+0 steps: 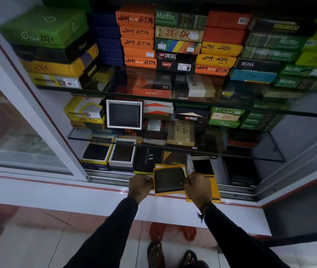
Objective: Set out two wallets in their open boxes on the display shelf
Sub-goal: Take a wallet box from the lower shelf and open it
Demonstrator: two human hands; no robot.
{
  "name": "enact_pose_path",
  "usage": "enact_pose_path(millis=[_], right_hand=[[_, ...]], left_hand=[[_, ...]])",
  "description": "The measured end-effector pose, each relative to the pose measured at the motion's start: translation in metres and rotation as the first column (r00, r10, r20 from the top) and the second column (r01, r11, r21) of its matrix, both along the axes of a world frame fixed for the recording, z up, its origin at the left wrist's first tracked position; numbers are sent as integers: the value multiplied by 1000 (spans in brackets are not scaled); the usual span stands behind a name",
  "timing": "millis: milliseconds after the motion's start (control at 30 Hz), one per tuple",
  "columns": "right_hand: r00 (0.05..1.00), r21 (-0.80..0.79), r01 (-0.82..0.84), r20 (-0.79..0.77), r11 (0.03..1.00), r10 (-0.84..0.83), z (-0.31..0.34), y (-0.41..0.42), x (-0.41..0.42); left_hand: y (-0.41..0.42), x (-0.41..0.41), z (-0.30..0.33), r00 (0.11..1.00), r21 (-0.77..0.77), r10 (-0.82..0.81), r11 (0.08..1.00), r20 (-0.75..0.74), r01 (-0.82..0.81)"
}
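A dark wallet (169,179) lies in an open yellow box (156,191) that I hold in front of the cabinet's bottom shelf. My left hand (140,186) grips the box's left edge. My right hand (197,186) grips its right edge, and the box's yellow lid (216,190) sticks out behind that hand. On the bottom shelf at the left stand two open boxes with dark wallets, one yellow (97,149) and one white (123,152). Another open white box with a wallet (124,114) leans upright on the middle shelf.
Glass shelves (202,150) carry stacks of closed wallet boxes in green, orange, yellow and black. A black boxed item (148,159) and an open white box (202,165) stand just behind my hands. The sliding glass door (18,122) is at the left. My feet are on the tiled floor below.
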State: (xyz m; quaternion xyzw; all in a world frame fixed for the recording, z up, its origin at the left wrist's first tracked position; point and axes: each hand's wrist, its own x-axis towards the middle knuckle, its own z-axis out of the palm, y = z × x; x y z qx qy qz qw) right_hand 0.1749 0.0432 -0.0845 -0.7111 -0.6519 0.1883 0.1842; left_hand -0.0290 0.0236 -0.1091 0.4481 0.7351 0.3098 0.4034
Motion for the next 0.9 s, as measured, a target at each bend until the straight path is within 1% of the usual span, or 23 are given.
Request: enact_pose_path(millis=[67, 167, 300, 367, 467, 533, 700, 767, 800, 833, 867, 900], right_hand=[[1000, -24, -20, 2, 1000, 20, 0, 3, 2], [1000, -12, -10, -11, 1000, 9, 3, 3, 4], [999, 51, 22, -29, 998, -21, 5, 1, 5], [1000, 63, 14, -16, 998, -13, 4, -2, 3], [1000, 30, -7, -5, 1000, 8, 1, -5, -4], [1000, -13, -26, -8, 1000, 26, 0, -6, -8], [993, -177, -120, -34, 977, 116, -1, -3, -21], [986, -191, -164, -25, 968, 163, 0, -1, -23], [984, -176, -179, -15, 968, 179, 0, -1, -23], [983, -150, -183, -2, 972, 185, 1, 0, -24], [982, -134, -186, 8, 973, 188, 1, 0, -25], [980, -146, -195, 17, 970, 200, 2, 1, -27]], left_hand=[[-1, 1, -1, 999, 17, -28, 999, -25, 29], [-5, 1, -2, 990, 17, -74, 997, -118, 77], [-9, -9, -2, 985, -48, 7, 999, -171, -15], [-12, -16, -1, 989, -87, 14, 996, -147, -27], [-16, -23, -2, 998, -119, 52, 991, -23, -55], [-17, -24, -1, 997, -126, 71, 990, 26, -67], [-15, -29, 0, 997, -146, 66, 988, 48, -58], [-15, -30, 0, 998, -127, 46, 991, 32, -41], [-16, -31, 0, 998, -93, 22, 996, 52, -17], [-16, -33, -1, 996, -35, -39, 999, 79, 42], [-16, -34, -4, 985, 28, -141, 990, 98, 139], [-15, -34, -6, 967, 62, -239, 970, 84, 234]])
